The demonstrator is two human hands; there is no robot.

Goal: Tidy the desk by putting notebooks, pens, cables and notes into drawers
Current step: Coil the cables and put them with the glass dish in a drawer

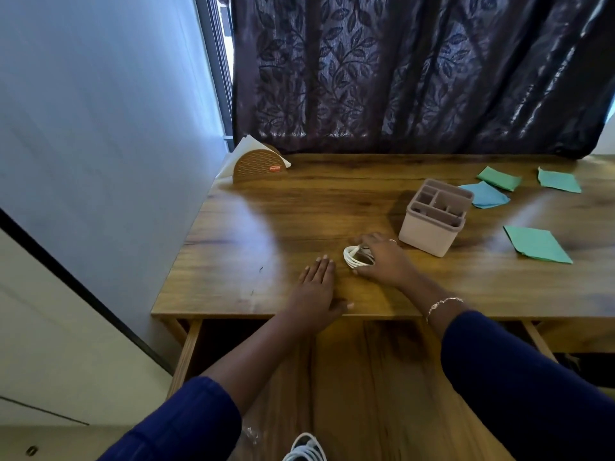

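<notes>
Cable step: right hand (382, 257) curls round the coiled white cable (353, 258) near the front edge of the desk (266, 227); left hand (316, 291) rests flat, empty. Next, probably: lift it into the open drawer (382, 377).

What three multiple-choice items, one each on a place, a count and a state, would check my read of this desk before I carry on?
1. Where is the white cable that the right hand holds?
A) on the desk, beside the organiser
B) inside the organiser
C) in the drawer

2. How many paper notes lie on the desk?
A) two
B) four
C) six

3. How does the drawer stand?
A) shut
B) pulled open
C) lifted out onto the desk

Answers:
1 A: the coil rests on the wood next to the organiser.
2 B: three green and one blue show.
3 B: its floor shows below the desk's front edge.
</notes>
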